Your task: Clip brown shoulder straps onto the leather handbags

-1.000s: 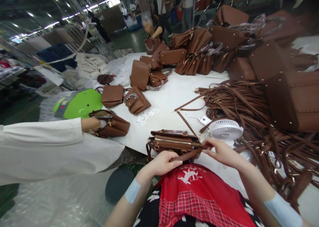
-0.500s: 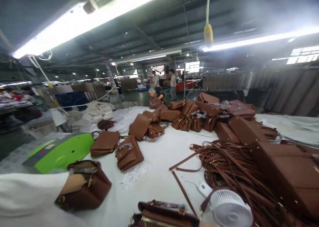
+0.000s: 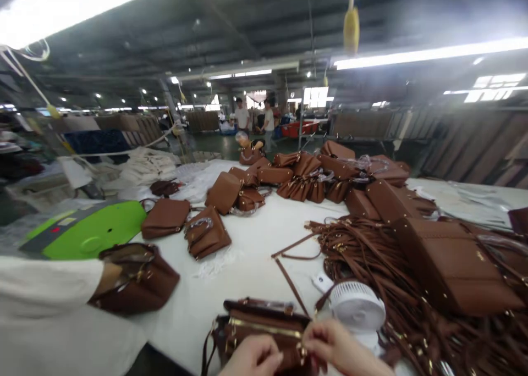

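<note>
A brown handbag (image 3: 264, 315) with a gold zipper and gold hardware lies at the bottom centre, close to me. My left hand (image 3: 253, 357) rests at its front, fingers curled against it; whether they grip anything is unclear. My right hand (image 3: 330, 343) pinches at the bag's right end, by the gold hardware. Beside it on the right stands a white fan (image 3: 358, 307). A large pile of brown straps (image 3: 371, 260) with gold clips spreads to the right, and one strap reaches toward the bag.
Brown bags (image 3: 208, 233) lie across the white table (image 3: 256, 255), heaped farther back. A green machine (image 3: 94, 230) is at left. Another person's white sleeve (image 3: 45, 288) reaches into an open brown bag (image 3: 152, 282). People stand beyond the table.
Both my hands have come into view on the near handbag, which now shows more fully. The view has shifted; a black flat item appears at the bottom left.
</note>
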